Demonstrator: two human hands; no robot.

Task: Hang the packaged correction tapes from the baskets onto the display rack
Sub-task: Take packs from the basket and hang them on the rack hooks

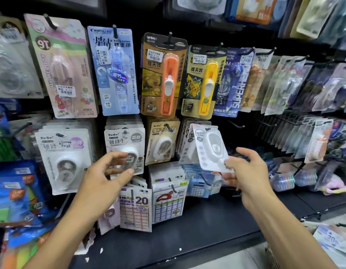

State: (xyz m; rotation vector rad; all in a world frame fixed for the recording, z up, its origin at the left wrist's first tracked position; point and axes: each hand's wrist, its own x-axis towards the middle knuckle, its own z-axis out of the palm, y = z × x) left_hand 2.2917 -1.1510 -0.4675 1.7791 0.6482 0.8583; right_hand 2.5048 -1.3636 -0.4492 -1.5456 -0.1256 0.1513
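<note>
R hand (246, 171) pinches tape pack (211, 148) (tilted) | L hand (104, 175) open, raised

A white card pack with a clear blister over a white correction tape (211, 147) faces a black display rack (197, 226). Hanging there: an orange clip pusher (169, 84), a yellow one (207, 88) (cartoon-printed backing), a pale blue card (114, 70).

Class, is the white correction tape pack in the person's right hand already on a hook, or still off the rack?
Off the rack: the right hand pinches the tilted correction tape pack by its lower corner.
</note>
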